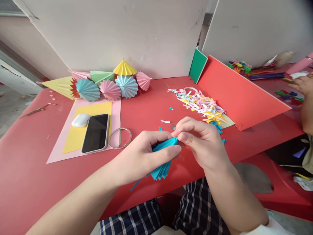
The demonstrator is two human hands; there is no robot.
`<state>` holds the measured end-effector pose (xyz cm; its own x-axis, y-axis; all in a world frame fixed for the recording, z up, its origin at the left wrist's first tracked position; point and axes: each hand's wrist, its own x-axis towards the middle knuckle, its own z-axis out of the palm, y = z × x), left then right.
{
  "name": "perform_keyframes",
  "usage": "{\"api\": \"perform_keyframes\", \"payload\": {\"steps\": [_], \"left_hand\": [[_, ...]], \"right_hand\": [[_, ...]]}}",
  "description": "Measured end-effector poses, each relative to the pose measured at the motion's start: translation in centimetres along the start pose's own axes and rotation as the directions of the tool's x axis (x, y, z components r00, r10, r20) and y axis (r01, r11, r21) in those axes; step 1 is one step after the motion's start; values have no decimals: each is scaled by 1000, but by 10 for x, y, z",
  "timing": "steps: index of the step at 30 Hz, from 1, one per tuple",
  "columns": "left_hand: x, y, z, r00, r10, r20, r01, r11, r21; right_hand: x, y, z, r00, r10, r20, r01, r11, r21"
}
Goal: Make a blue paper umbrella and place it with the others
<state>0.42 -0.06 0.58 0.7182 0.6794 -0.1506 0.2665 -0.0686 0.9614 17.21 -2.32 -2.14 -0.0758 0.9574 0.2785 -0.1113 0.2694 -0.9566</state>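
My left hand (144,153) is closed around a pleated blue paper fan (162,163), folded flat, its lower end sticking out below my fingers. My right hand (199,140) pinches the fan's upper end with thumb and fingers pressed together; a small dark metal tip (173,126) shows above those fingers, but I cannot make out what it belongs to. Both hands hover just above the near edge of the red table (29,182).
A phone (96,133), a white mouse (80,120) and a metal ring (119,138) lie on yellow and pink sheets at left. Finished paper umbrellas (107,85) line the back. Paper scraps (202,106) lie by a red board (234,91). Another person's hand (303,85) is far right.
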Motion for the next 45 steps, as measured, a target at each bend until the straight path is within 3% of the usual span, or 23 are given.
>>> {"api": "perform_keyframes", "payload": {"steps": [3,8,12,14,18,21,26,28,31,34,41,45], "left_hand": [[-1,1,0,999,44,20,-44,999,17],[-1,7,2,983,147,-114,-116,963,244],[-1,7,3,971,227,-68,-191,919,345],[-2,5,4,951,294,-100,-226,876,425],[-4,-1,6,863,434,-259,-223,786,576],[-4,-3,6,865,447,-229,-244,773,586],[-2,-3,8,927,327,-181,-203,847,492],[-2,-2,8,954,249,-170,-173,914,367],[-2,-2,6,992,112,-54,-107,990,87],[-3,-2,3,997,52,52,-48,995,-88],[-1,-3,4,995,22,100,-3,982,-187],[1,-6,0,987,12,159,38,951,-307]], "right_hand": [[1,0,1,997,-28,-69,25,999,-40],[1,-1,-1,989,-97,-111,86,991,-101],[-1,-3,-3,985,-134,-108,120,985,-123],[-1,-5,-3,983,-143,-113,125,980,-156],[-2,-7,-2,974,-182,-138,150,964,-218],[-3,-8,0,966,-206,-156,165,956,-241],[-4,-7,-2,967,-201,-159,165,963,-213],[-2,-5,-5,977,-181,-115,164,977,-138],[1,-3,-11,993,-116,-6,116,993,13],[2,-3,-12,995,-101,25,99,993,65],[1,0,-7,986,-160,-42,163,984,74],[1,3,-10,994,-97,45,90,986,141]]}}
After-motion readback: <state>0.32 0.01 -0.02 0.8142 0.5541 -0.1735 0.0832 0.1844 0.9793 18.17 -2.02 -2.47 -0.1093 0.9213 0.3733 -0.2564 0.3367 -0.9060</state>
